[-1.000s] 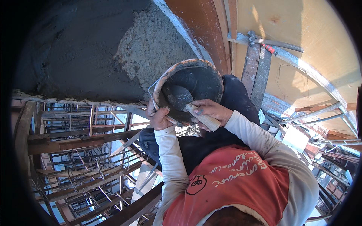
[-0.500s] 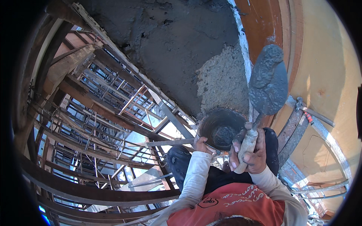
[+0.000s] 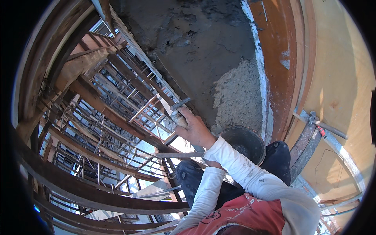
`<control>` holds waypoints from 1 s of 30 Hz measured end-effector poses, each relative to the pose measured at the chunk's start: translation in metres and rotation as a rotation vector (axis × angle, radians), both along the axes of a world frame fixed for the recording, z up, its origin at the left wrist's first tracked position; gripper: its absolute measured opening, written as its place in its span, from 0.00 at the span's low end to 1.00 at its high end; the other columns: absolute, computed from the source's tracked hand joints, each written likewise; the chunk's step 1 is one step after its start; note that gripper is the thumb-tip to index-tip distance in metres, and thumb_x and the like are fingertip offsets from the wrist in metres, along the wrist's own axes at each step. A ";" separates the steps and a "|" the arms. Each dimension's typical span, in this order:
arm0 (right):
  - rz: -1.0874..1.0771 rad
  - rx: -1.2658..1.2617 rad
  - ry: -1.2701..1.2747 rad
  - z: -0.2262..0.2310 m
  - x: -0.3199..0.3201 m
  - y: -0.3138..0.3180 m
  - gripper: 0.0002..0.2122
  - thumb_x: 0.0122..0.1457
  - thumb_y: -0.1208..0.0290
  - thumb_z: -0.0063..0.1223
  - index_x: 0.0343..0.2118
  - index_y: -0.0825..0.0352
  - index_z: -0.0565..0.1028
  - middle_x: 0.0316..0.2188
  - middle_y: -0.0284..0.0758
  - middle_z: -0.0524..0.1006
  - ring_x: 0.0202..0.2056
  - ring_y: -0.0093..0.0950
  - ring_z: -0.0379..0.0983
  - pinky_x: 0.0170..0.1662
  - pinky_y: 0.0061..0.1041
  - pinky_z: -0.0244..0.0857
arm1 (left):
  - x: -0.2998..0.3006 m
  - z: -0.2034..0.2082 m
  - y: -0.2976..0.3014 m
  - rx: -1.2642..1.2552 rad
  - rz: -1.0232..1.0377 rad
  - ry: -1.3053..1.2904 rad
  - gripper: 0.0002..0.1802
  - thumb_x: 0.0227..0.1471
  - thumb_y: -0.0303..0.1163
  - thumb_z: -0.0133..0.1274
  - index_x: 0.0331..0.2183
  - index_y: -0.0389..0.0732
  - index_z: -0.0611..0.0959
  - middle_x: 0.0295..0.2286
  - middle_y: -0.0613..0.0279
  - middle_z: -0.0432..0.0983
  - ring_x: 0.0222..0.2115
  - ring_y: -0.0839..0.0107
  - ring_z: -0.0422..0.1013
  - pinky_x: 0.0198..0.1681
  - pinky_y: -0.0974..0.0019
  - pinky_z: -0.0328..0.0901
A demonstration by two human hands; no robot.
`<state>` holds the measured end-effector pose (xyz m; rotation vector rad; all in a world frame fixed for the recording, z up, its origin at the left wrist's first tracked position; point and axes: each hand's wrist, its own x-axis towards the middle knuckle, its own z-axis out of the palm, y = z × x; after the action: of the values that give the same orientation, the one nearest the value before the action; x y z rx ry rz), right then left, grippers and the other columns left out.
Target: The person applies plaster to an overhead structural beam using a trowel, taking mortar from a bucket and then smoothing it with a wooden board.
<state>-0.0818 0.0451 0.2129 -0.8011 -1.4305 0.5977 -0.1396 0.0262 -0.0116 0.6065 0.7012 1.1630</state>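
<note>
My right hand point(image 3: 196, 132), reaching across to the left, is closed round the wooden handle of a trowel point(image 3: 180, 119). The trowel's metal shank rises from the handle, and its blade seems to lie nearly edge-on over the wet grey mortar point(image 3: 196, 51) by the left edge of the surface. Below it my left hand point(image 3: 215, 165) is mostly covered by my right forearm, beside a black bucket point(image 3: 256, 143); its fingers are hidden. The bucket stands against my knees with some grey mortar low inside.
A rough, uncoated grey patch point(image 3: 239, 98) borders the mortar on the right. Beyond stands a brown wooden panel point(image 3: 278, 66) with a white-smeared edge. On the left, timber and pole scaffolding point(image 3: 117, 117) drops away over a deep gap. Metal bars point(image 3: 313, 137) are at the right.
My right hand has swung left with the trowel from over my lap to the mortar's left edge. The mortar heap on the blade is no longer in sight. My right forearm now crosses over my left hand.
</note>
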 end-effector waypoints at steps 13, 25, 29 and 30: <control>0.000 -0.521 0.030 -0.104 0.121 -0.222 0.30 0.59 0.77 0.55 0.65 0.64 0.59 0.29 0.33 0.74 0.23 0.19 0.72 0.26 0.21 0.67 | 0.009 0.000 0.002 0.157 -0.088 0.173 0.33 0.36 0.14 0.45 0.50 0.30 0.78 0.41 0.54 0.80 0.39 0.63 0.78 0.44 0.63 0.75; -0.472 -0.925 -0.654 -0.141 0.142 -0.220 0.28 0.56 0.72 0.53 0.60 0.72 0.66 0.38 0.53 0.79 0.41 0.50 0.79 0.48 0.43 0.72 | 0.047 0.075 -0.015 0.377 -0.308 0.181 0.34 0.34 0.14 0.44 0.49 0.25 0.77 0.41 0.49 0.80 0.39 0.62 0.79 0.46 0.65 0.74; -0.402 -0.910 -0.971 -0.160 0.132 -0.216 0.26 0.55 0.75 0.50 0.59 0.73 0.68 0.36 0.51 0.80 0.40 0.48 0.80 0.45 0.43 0.73 | 0.054 0.081 -0.014 0.512 -0.312 0.266 0.33 0.33 0.14 0.46 0.48 0.24 0.80 0.41 0.50 0.80 0.39 0.64 0.78 0.47 0.66 0.71; -0.287 -0.910 -1.072 -0.158 0.135 -0.218 0.26 0.55 0.76 0.49 0.59 0.74 0.68 0.36 0.51 0.80 0.39 0.47 0.80 0.43 0.43 0.74 | 0.052 0.080 -0.012 0.510 -0.313 0.267 0.33 0.33 0.14 0.46 0.48 0.24 0.80 0.41 0.50 0.80 0.39 0.64 0.78 0.47 0.66 0.71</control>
<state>0.0534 -0.1730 0.0552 -2.2476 -1.9120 0.6106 -0.0872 0.0139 0.0685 1.2727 0.5050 0.9742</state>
